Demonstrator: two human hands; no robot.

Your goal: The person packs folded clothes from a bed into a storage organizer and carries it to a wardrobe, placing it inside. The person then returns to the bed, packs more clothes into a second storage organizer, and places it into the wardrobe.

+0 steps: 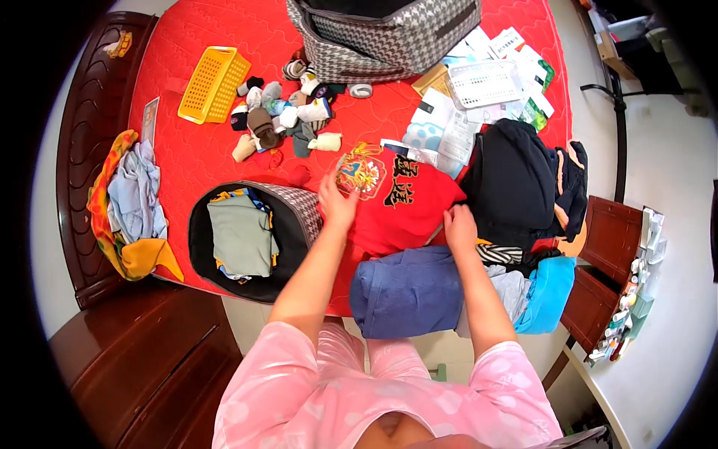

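A red garment (434, 196) with a gold emblem and dark characters lies on the bed in front of me. My left hand (338, 200) is closed on its left edge, beside the emblem. At the right edge, near the dark clothes, the curled fingers of my right hand (459, 226) grip the same cloth; their tips are partly hidden. Just below lies a folded navy blue garment (407, 293). To the left stands an open houndstooth fabric bin (303, 209), with a folded grey-green garment (241, 236) in it.
Rolled socks (263, 127) lie in a heap beside a yellow basket (215, 84). A larger houndstooth bin (381, 45) stands at the back, near papers (449, 135). Dark clothes (516, 179) and a bright blue garment (550, 295) are piled right. Other clothes (138, 191) hang at the left bed edge.
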